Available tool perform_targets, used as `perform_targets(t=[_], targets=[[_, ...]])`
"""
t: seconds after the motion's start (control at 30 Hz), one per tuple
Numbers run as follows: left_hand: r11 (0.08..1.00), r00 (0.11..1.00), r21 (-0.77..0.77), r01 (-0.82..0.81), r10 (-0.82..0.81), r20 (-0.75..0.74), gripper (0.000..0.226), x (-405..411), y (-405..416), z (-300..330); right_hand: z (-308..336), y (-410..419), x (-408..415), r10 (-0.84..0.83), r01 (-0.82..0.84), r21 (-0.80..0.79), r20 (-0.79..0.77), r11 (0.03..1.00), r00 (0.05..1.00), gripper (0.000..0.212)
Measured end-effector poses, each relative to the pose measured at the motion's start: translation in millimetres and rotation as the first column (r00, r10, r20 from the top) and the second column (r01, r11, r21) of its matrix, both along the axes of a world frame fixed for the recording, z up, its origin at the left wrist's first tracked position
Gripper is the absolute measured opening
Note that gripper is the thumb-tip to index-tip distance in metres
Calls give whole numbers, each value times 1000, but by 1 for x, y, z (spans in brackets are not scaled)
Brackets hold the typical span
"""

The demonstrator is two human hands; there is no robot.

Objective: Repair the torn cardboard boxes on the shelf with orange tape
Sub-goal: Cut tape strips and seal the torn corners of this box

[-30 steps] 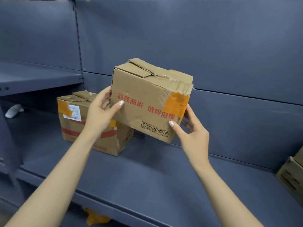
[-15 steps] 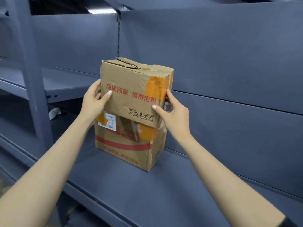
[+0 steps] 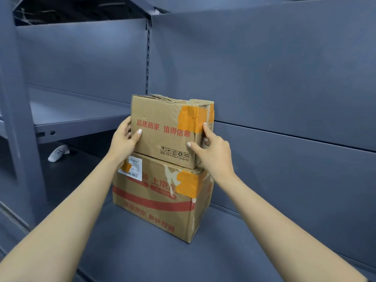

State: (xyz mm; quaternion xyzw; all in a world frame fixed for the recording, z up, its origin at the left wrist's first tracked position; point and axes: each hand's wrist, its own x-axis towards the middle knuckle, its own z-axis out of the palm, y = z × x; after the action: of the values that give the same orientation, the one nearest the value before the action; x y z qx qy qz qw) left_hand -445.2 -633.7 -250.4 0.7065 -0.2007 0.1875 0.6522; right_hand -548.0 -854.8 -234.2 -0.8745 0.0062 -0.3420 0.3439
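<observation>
A small cardboard box (image 3: 162, 119) with red print and an orange tape patch (image 3: 191, 119) on its upper right corner sits on top of a larger cardboard box (image 3: 154, 202). The larger box has red bands, a white label and its own orange tape patch (image 3: 187, 183). My left hand (image 3: 124, 139) grips the small box's left side, thumb on the front face. My right hand (image 3: 211, 147) grips its right edge, thumb on the front and index finger on the taped corner. The small box's top flap is ragged.
Both boxes stand on a grey metal shelf (image 3: 142, 251) with a grey back panel (image 3: 264, 78). A grey upright post (image 3: 22, 119) rises at the left. A higher shelf (image 3: 75, 117) juts out at the left, with a white object (image 3: 59, 153) lying below it.
Both hands carried the small box left and down onto the larger box. One second ago it was in the air to the right of that box; now it rests on top.
</observation>
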Motion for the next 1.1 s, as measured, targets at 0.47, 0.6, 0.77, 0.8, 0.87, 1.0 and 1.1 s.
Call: perform_targets(t=[0.47,0.6,0.77,0.8,0.87,1.0,1.1], targets=[[955,954,29,-296,297,-34,62,-24,-21,7,-8,-5,-32,128,-129,-99,-22,987,992,74],[950,933,-23,-311,310,185,58,-95,-61,1,-15,-11,-74,81,-78,-367,-7,927,997,68],[965,886,130,-229,151,437,55,-168,-112,-13,-23,-36,-132,1,-23,-481,-46,877,999,69],[956,877,187,-225,115,467,53,-181,-121,-16,-24,-43,-144,-27,-2,-484,-53,875,998,69],[922,845,299,-247,54,532,52,-204,-137,-20,-26,-59,-170,-94,51,-521,-57,852,994,68],[838,743,433,-331,-51,668,48,-239,-168,-28,-29,-95,-225,-229,178,-632,1,755,973,64],[814,724,475,-335,-100,682,47,-263,-192,-33,-28,-124,-267,-292,219,-681,9,698,956,64]])
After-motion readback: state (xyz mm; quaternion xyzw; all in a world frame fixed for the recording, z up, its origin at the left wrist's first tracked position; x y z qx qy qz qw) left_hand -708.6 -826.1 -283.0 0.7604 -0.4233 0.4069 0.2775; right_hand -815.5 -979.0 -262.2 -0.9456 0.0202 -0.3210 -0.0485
